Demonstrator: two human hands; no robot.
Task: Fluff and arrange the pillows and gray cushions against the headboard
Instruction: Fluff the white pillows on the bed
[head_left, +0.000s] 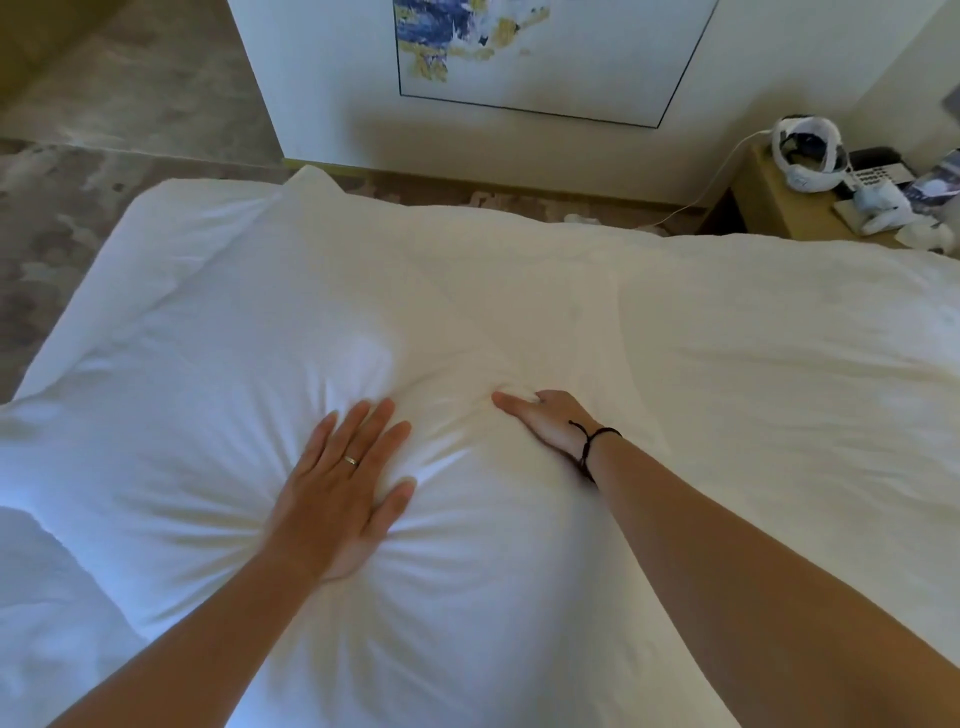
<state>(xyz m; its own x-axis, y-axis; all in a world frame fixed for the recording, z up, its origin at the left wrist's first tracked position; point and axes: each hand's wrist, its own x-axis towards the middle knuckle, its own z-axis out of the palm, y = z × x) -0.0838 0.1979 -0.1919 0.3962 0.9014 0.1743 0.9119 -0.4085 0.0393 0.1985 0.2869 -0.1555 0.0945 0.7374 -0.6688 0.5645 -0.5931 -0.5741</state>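
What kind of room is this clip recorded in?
Most likely a hotel bedroom. A bed with white bedding fills the view, a bedside table holds a desk phone, and a framed abstract picture hangs on the wall. Both hands press a white pillow.

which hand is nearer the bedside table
Right. The right hand presses the white pillow toward the side where the bedside table stands at upper right. The left hand lies flat on the pillow, farther from it.

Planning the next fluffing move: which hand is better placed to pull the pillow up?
Probably the right hand: its fingers dig into the pillow, while the left hand lies flat.
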